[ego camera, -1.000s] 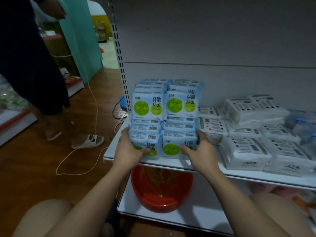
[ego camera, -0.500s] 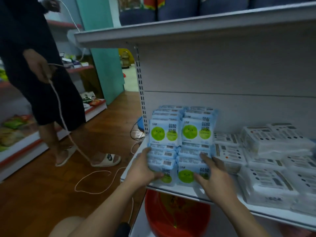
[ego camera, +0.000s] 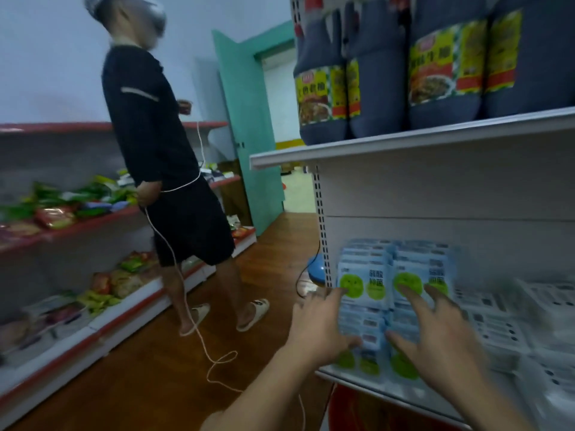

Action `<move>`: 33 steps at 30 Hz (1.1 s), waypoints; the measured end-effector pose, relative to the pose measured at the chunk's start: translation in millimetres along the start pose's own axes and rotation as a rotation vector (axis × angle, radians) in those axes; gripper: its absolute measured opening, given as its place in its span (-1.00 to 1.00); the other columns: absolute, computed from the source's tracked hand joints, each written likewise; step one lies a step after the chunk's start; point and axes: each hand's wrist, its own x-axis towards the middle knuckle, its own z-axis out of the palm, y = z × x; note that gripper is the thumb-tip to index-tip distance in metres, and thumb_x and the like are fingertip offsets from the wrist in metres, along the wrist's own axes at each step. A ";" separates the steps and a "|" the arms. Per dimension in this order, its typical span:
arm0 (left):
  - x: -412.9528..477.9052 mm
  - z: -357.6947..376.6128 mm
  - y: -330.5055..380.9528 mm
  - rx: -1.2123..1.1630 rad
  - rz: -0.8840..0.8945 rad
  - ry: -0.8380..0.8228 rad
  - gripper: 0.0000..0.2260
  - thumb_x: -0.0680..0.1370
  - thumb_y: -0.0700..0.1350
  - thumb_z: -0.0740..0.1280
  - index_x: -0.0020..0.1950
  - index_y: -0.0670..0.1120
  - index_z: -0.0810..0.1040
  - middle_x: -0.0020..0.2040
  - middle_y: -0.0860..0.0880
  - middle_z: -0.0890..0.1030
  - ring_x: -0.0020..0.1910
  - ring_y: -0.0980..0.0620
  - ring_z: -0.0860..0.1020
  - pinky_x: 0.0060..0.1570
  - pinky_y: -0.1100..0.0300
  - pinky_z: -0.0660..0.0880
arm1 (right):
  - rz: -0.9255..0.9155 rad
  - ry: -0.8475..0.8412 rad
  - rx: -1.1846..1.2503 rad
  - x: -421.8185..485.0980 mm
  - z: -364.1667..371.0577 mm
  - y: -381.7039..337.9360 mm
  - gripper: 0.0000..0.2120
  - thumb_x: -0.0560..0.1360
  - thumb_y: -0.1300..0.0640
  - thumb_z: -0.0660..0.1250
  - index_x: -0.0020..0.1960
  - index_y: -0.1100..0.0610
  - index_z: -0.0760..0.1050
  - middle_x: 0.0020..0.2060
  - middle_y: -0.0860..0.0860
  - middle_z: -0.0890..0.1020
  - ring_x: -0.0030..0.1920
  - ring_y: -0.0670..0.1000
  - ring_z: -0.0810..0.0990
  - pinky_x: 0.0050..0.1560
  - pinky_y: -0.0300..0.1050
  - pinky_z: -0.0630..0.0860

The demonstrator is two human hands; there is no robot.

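- At left end of lower white metal shelf (ego camera: 404, 401): stack of pale-blue plastic wipe packs with green circles (ego camera: 364, 275), in two columns, upright packs set on flat ones.
- Risk: upright top packs may tip forward off the shelf if a push shifts the flat packs beneath.
- Left hand (ego camera: 320, 331): fingers against stack's left side, thumb on front, grasping nothing.
- Right hand (ego camera: 441, 343): fingers splayed wide, forefinger touching right column's front, holding nothing.
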 end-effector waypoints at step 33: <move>-22.8 23.0 164.5 -0.014 0.441 -0.068 -0.40 0.49 0.29 0.27 0.44 0.07 0.26 0.41 -0.03 0.38 0.39 -0.08 0.31 0.28 -0.02 0.33 | 0.514 0.060 -0.281 -132.5 -139.4 134.5 -0.27 0.42 -0.26 0.33 0.49 -0.07 0.17 0.35 0.08 0.35 0.36 0.13 0.29 0.33 0.01 0.26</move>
